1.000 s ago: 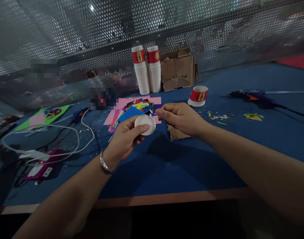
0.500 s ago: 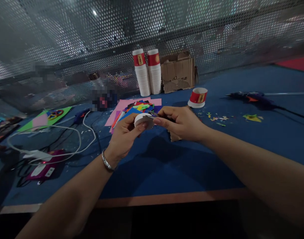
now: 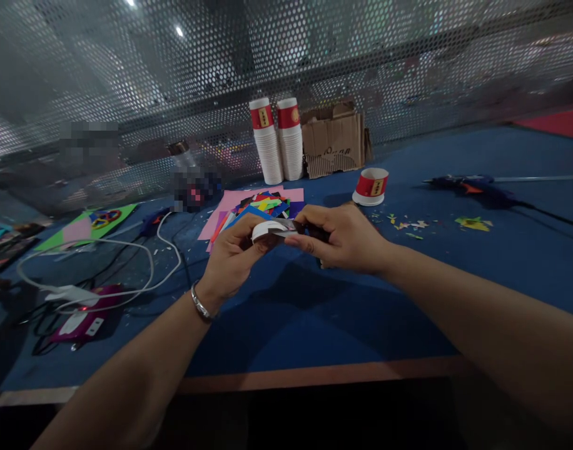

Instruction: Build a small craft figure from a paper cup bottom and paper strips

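Note:
A white round piece of paper cup (image 3: 263, 232) is pinched between the thumb and fingers of my left hand (image 3: 234, 253), which wears a silver bracelet. My right hand (image 3: 345, 239) is closed around what look like scissors (image 3: 286, 224). Their grey blades lie at the edge of the paper piece, and the dark handles are mostly hidden by my fingers. Both hands are above the blue table, close together. Behind them, a pile of coloured paper scraps (image 3: 263, 203) lies on pink sheets (image 3: 230, 199). Just beyond my right hand stands a cut red-and-white paper cup (image 3: 371, 185).
Two stacks of paper cups (image 3: 271, 150) stand by a torn cardboard box (image 3: 333, 144) before a perforated metal screen. To the right are a glue gun (image 3: 474, 187) and paper snippets (image 3: 474, 223). A purple power strip (image 3: 87, 315) and white cable (image 3: 150, 281) lie left.
The white paper piece has tipped in my left hand and now shows more edge-on. My right hand has shifted slightly, and the blades show more clearly across the piece.

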Available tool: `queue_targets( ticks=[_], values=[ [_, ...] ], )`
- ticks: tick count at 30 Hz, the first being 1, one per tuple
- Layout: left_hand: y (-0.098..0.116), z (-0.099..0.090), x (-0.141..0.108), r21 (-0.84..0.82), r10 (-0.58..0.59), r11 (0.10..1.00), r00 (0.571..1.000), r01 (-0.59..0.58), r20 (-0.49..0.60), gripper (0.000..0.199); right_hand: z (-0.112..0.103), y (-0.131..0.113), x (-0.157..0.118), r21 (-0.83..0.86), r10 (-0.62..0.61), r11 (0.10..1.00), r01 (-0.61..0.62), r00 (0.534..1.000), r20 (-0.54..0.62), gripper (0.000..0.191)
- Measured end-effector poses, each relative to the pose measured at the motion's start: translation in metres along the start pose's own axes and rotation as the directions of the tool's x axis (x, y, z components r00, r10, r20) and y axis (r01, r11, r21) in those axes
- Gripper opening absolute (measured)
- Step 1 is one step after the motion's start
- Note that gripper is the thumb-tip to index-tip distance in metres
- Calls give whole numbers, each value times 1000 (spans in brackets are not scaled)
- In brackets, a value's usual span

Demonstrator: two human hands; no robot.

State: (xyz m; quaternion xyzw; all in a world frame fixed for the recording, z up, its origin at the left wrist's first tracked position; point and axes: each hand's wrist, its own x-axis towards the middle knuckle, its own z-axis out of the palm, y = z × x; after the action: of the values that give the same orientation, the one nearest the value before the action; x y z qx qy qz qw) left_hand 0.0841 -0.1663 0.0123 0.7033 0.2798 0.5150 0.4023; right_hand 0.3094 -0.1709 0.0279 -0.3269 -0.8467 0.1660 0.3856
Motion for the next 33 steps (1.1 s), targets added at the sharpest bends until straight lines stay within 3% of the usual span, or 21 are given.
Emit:
queue_targets(
  ticks=[10,22,33],
  values=[
    [3,-5,1,52,25,998,997,-28,70,22,1,1,-2,-172,-159,974,145,985,-66,36],
    [4,-10,2,117,31,992,998,-38,60,20,0,2,-3,-235,-146,963,132,988,-41,36],
    [15,-15,3,268,103,955,989,-127,105,24,-5,-3,-1,-277,-81,957,83,997,19,40]
  ],
)
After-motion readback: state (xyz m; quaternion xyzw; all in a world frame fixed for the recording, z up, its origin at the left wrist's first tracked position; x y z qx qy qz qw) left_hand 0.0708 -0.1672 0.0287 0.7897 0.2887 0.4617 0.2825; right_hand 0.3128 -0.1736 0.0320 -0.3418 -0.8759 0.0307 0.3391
